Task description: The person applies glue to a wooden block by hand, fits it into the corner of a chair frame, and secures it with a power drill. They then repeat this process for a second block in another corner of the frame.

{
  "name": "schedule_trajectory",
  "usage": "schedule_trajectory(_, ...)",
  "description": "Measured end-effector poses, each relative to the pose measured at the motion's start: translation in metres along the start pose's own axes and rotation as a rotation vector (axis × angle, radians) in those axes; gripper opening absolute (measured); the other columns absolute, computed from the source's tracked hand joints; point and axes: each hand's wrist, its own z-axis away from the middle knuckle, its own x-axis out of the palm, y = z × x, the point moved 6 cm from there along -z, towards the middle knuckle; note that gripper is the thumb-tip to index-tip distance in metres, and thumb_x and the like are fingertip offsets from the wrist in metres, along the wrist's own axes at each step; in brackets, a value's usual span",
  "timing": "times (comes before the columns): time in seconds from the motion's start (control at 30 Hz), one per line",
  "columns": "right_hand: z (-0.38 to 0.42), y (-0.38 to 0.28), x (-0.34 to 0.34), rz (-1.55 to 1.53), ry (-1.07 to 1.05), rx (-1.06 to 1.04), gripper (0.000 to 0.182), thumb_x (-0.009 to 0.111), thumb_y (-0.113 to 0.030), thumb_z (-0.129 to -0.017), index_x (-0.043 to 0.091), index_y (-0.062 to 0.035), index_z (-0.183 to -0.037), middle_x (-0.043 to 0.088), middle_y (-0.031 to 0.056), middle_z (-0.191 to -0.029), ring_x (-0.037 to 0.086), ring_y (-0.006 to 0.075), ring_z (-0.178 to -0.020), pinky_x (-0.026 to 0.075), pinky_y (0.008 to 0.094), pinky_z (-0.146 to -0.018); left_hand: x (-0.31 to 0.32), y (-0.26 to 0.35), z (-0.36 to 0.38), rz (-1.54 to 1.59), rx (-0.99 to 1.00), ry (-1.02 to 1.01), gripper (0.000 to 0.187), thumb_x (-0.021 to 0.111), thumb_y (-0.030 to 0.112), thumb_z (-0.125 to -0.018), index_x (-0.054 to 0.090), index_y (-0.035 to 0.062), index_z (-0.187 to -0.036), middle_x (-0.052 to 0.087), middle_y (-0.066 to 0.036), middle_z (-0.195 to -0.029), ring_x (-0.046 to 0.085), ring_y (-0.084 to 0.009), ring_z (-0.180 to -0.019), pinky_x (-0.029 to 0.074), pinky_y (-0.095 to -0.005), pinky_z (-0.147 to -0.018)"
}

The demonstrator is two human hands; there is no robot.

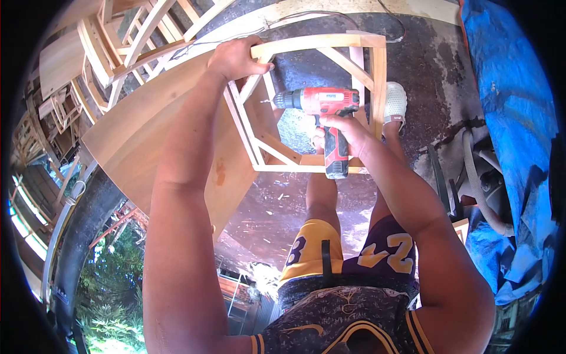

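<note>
My right hand [348, 133] is wrapped round the handle of a red and black cordless drill [330, 101]. The drill lies level across the opening of a wooden frame [379, 82], its bit pointing left towards the frame's left side. My left hand [240, 59] grips the frame's upper left corner, with the thumb over the top rail. Diagonal braces cross the frame's corners. Beside the frame on the left is a large plywood panel [171, 118]; whether they touch is hard to tell.
More wooden frames [138, 35] stand at the upper left. A blue tarp [507, 88] hangs on the right, near a grey hose [474, 177]. My foot in a white shoe [395, 101] is right of the frame. A cable [330, 13] runs along the top.
</note>
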Motion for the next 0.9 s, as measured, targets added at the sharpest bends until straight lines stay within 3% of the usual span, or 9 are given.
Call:
schedule_trajectory(0.23,0.052,0.013,0.001,0.201,0.171,-0.206,0.017,0.065,-0.013,-0.085,0.059,-0.0054,-0.099,0.059,0.0051,-0.078,0.059,0.0144,-0.069,0.049,0.0296,-0.062,0.008,-0.007,-0.011,0.094,0.113,0.065,0.068,0.076,0.048,-0.062,0.064,0.0102,-0.117,0.069,-0.017,-0.102,0.065,-0.0318,-0.098,0.050,-0.0390,-0.089)
schedule_trajectory(0.33,0.110,0.016,0.013,0.215,0.169,-0.377,0.014,0.065,-0.015,-0.085,0.060,-0.0051,-0.095,0.061,0.0059,-0.079,0.060,0.0151,-0.069,0.050,0.0308,-0.065,0.019,-0.022,-0.022,-0.147,-0.039,-0.024,0.084,0.073,0.058,-0.066,0.052,0.0100,-0.133,0.039,-0.022,-0.144,0.037,-0.0370,-0.133,0.037,-0.0469,-0.106)
schedule_trajectory(0.37,0.135,0.022,0.016,0.221,0.169,-0.426,0.015,0.065,-0.015,-0.086,0.060,-0.0052,-0.095,0.062,0.0061,-0.079,0.060,0.0154,-0.070,0.050,0.0310,-0.065,-0.003,0.027,0.004,-0.387,-0.087,-0.240,0.088,0.071,0.054,-0.073,0.041,0.0084,-0.141,0.031,-0.020,-0.148,0.031,-0.0347,-0.137,0.033,-0.0476,-0.109)
schedule_trajectory(0.43,0.182,0.033,0.015,0.217,0.117,-0.542,0.016,0.064,-0.017,-0.087,0.059,-0.0053,-0.097,0.062,0.0065,-0.080,0.061,0.0158,-0.071,0.051,0.0305,-0.065,0.001,0.043,0.020,-0.376,-0.118,-0.049,0.088,0.069,0.046,-0.078,0.027,0.0090,-0.147,0.028,-0.018,-0.150,0.029,-0.0329,-0.139,0.026,-0.0582,-0.109)
schedule_trajectory(0.5,0.236,0.044,0.020,0.154,0.178,-0.682,0.019,0.065,-0.019,-0.088,0.059,-0.0048,-0.099,0.062,0.0058,-0.083,0.062,0.0159,-0.075,0.052,0.0316,-0.069,0.001,0.092,0.057,-0.219,0.033,0.239,0.084,0.069,0.037,-0.079,0.028,0.0070,-0.146,0.031,-0.019,-0.149,0.030,-0.0350,-0.137,0.027,-0.0596,-0.108)
schedule_trajectory(0.6,0.315,0.071,0.015,0.078,0.318,-0.882,0.023,0.065,-0.021,-0.088,0.059,-0.0045,-0.103,0.063,0.0053,-0.087,0.062,0.0162,-0.081,0.051,0.0331,-0.073,0.013,0.166,0.116,0.229,0.561,0.340,0.062,0.067,0.014,-0.082,0.041,-0.0003,-0.136,0.040,-0.026,-0.140,0.041,-0.0394,-0.128,0.033,-0.0439,-0.108)
schedule_trajectory(0.73,0.392,0.101,-0.006,0.027,0.375,-1.125,0.032,0.067,-0.017,-0.088,0.057,-0.0032,-0.116,0.067,0.0094,-0.098,0.065,0.0176,-0.094,0.053,0.0320,-0.081,0.059,0.285,0.205,0.747,0.548,-0.213,0.047,0.057,0.017,-0.094,0.044,-0.0004,-0.136,0.047,-0.014,-0.138,0.042,-0.0239,-0.130,0.033,-0.0361,-0.109)
schedule_trajectory(0.77,0.410,0.111,-0.010,0.073,0.507,-1.125,0.039,0.067,-0.015,-0.088,0.055,-0.0030,-0.123,0.066,0.0121,-0.109,0.064,0.0188,-0.101,0.052,0.0323,-0.087,0.066,0.324,0.229,0.739,0.502,-0.316,0.042,0.054,0.017,-0.095,0.048,0.0005,-0.134,0.051,-0.012,-0.135,0.044,-0.0233,-0.128,0.034,-0.0353,-0.107)
schedule_trajectory(0.9,0.465,0.144,-0.031,0.100,0.668,-1.331,0.043,0.067,-0.020,-0.089,0.053,-0.0029,-0.126,0.067,0.0098,-0.108,0.066,0.0156,-0.095,0.054,0.0296,-0.081,0.084,0.474,0.302,0.880,0.752,-0.569,0.048,0.052,0.024,-0.097,0.041,0.0005,-0.138,0.048,-0.013,-0.136,0.045,-0.0224,-0.128,0.034,-0.0342,-0.106)
